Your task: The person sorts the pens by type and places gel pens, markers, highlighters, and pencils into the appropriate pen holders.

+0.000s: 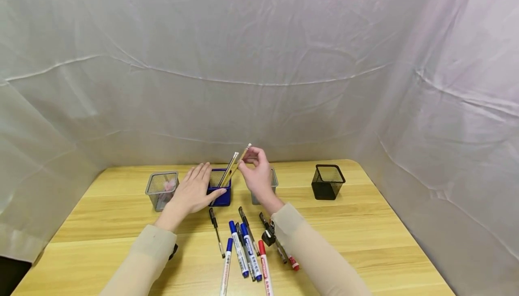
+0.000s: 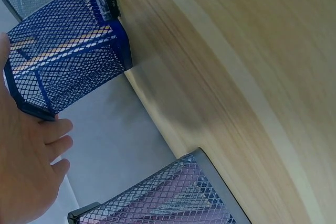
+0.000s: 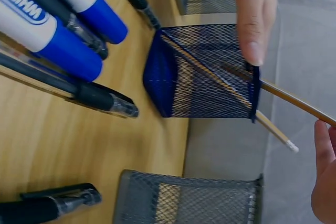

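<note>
My left hand [image 1: 195, 191] lies against the left side of a blue mesh pen holder [image 1: 221, 198], its fingers straight and its thumb across the front rim. Pencils [image 1: 229, 168] with white eraser ends lean inside that holder. In my right hand [image 1: 258, 176], thumb and fingers pinch another pencil [image 3: 294, 100] near its upper end. This pencil slants, its lower part inside the blue holder's mouth. Through the mesh in the right wrist view, a second pencil [image 3: 273, 130] leans across the holder.
A grey mesh holder [image 1: 155, 198] with pink items stands left. Another grey holder [image 1: 275, 179] is partly hidden behind my right hand. A black mesh holder [image 1: 324, 191] stands right. Blue markers [image 1: 239, 248], a red marker [image 1: 264, 264] and black pens [image 1: 216, 230] lie in front.
</note>
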`<state>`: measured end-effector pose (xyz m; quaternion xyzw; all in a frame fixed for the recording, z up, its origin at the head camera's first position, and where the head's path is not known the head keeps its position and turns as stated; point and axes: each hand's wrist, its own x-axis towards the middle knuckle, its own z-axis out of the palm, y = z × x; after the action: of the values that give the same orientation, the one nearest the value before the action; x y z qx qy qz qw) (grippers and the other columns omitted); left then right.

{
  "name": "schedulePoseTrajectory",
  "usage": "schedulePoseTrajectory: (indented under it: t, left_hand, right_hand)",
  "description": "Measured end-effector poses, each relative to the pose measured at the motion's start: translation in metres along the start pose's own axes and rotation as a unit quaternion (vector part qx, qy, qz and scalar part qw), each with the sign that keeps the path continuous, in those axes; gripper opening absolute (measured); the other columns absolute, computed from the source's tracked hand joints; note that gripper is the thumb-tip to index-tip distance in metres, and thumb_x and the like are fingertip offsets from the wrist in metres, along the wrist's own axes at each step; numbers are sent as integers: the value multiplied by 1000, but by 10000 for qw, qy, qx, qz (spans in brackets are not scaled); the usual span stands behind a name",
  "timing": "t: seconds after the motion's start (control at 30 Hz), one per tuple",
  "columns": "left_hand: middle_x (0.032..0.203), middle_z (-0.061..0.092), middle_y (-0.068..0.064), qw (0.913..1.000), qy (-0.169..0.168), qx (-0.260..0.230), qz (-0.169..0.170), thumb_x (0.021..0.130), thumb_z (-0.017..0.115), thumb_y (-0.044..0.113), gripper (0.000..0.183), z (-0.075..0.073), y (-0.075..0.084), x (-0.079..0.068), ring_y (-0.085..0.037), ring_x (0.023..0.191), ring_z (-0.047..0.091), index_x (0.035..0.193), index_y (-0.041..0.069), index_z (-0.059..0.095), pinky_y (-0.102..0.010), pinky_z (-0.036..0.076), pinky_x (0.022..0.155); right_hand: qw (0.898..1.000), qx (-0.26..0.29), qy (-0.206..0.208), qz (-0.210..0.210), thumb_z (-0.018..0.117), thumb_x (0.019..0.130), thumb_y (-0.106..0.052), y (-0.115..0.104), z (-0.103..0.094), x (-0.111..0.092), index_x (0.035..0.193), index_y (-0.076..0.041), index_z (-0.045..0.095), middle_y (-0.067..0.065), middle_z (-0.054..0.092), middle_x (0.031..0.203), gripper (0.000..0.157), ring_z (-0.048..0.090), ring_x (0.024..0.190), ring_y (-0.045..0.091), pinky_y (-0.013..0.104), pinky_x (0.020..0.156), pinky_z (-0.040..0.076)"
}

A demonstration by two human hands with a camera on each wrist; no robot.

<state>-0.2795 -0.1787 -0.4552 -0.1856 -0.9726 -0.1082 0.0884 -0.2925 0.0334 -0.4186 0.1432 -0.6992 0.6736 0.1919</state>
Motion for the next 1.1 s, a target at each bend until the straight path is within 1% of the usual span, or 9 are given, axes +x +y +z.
schedulePoseTrajectory:
  t: [0.2, 0.3, 0.43, 0.6, 0.7, 0.93, 1.1]
  left_hand:
    - [166, 29, -26, 10000, -25, -13, -16, 100, 52, 67, 100, 0, 1, 0, -44, 155, 25, 161, -7, 27, -57, 18, 127]
    - [166, 29, -26, 10000, -28, -2, -13, 100, 52, 68, 100, 0, 0, 0, -44, 155, 25, 161, -7, 27, -57, 18, 127]
    - [166, 28, -26, 10000, -25, 25, -17, 100, 51, 68, 100, 1, 0, 0, -43, 155, 25, 161, -8, 27, -57, 18, 127]
    - [167, 27, -26, 10000, -47, 13, -22, 100, 50, 69, 100, 0, 1, 0, -43, 155, 24, 161, -7, 26, -57, 17, 127]
    - [167, 27, -26, 10000, -41, 5, -21, 100, 50, 68, 100, 0, 1, 0, -43, 155, 24, 161, -7, 26, -57, 18, 127]
    - [167, 27, -26, 10000, -39, 15, -10, 100, 50, 68, 100, -1, 1, -1, -43, 155, 23, 161, -8, 26, -57, 18, 127]
    - [167, 27, -26, 10000, -42, 34, -3, 100, 50, 68, 100, -1, 1, 1, -43, 156, 23, 161, -8, 26, -57, 17, 127]
  right_hand:
    - [9993, -152, -292, 189, 67, 94, 6, 10, 6, -3, 125, 3, 57, 21, 66, 115, 33, 68, 103, 33, 26, 80, 62]
    - [9984, -201, -416, 334, 66, 95, 7, 15, 8, -4, 126, 3, 57, 21, 66, 116, 32, 68, 103, 31, 26, 82, 62]
    - [9974, -296, -512, 407, 67, 95, 6, 21, 11, -5, 125, 4, 57, 21, 66, 116, 32, 69, 102, 32, 26, 83, 61]
    - [9968, -310, -575, 466, 66, 95, 7, 25, 14, -7, 125, 5, 57, 23, 65, 117, 32, 69, 103, 36, 30, 85, 62]
    - [9959, -402, -626, 509, 65, 96, 5, 27, 15, -7, 125, 5, 58, 23, 65, 117, 30, 70, 103, 36, 32, 85, 62]
    - [9918, -838, -686, 684, 62, 101, -1, 27, 19, -5, 123, 4, 59, 18, 66, 116, 23, 72, 101, 32, 31, 83, 62]
    - [9884, -1088, -658, 827, 62, 102, -3, 25, 20, -5, 127, 3, 57, 18, 66, 117, 26, 71, 100, 31, 31, 82, 62]
